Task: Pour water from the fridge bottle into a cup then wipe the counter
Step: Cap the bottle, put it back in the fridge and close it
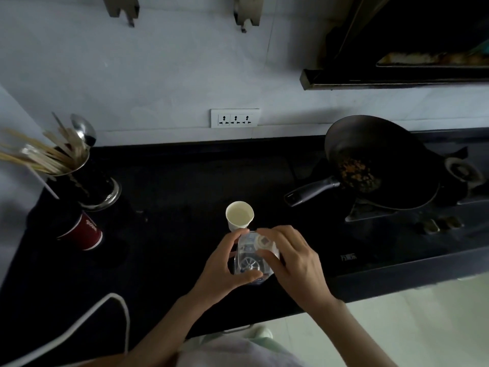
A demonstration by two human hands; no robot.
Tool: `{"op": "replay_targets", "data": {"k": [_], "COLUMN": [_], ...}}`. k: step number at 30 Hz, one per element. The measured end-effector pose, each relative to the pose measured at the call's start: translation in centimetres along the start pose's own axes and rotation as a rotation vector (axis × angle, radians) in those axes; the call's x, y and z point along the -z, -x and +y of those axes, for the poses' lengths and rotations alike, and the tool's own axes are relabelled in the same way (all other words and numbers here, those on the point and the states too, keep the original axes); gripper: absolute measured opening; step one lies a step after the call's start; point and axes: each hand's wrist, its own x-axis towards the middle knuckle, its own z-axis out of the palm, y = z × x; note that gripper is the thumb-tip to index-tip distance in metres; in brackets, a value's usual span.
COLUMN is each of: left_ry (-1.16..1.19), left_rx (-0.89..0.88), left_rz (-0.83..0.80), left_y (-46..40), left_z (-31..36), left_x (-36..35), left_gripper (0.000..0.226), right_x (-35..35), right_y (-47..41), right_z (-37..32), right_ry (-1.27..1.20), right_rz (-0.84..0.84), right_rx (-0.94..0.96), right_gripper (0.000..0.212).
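a: standing upright on the counter (172, 207), the bottle (251, 258) sits just on the near side of the cup (239, 215), long axis vertical, mouth pointing up at the cam.

b: hands?

a: left hand (225, 263) curled round its left side, right hand (291, 258) fingers bent over its top, both clamped on. cap? can't tell. cup's got water already.
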Motion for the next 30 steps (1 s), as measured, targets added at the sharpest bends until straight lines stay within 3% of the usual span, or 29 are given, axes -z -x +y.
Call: {"op": "replay_targets", "data": {"k": [5,12,24,30], "left_ry": [0.004,-0.068,-0.077,0.091], "left_rx": [-0.011,-0.036,-0.174,-0.304], "left_rz": [-0.053,-0.098,-0.116,-0.085], "left_y": [0.5,1.2,-0.3,-0.7], "left_z": [-0.3,-1.8,-2.0,3.1], "left_x": [0.4,1.0,-0.2,-3.8], "left_gripper": [0.079,0.079,0.075,0.072], "right_x": [-0.4,-4.1,-6.0,-1.7], "right_y": [2.4,7.0,7.9,8.4], "right_z": [2.7,3.9,1.9,0.5], "right_ry": [-0.117,-0.118,-0.181,-0.255], "right_rz": [-0.048,-0.176,-0.052,0.236], "right_rx": [-0.153,-0.194,-0.468,-0.491], "right_gripper": [0.057,0.074,0.066,0.065]}}
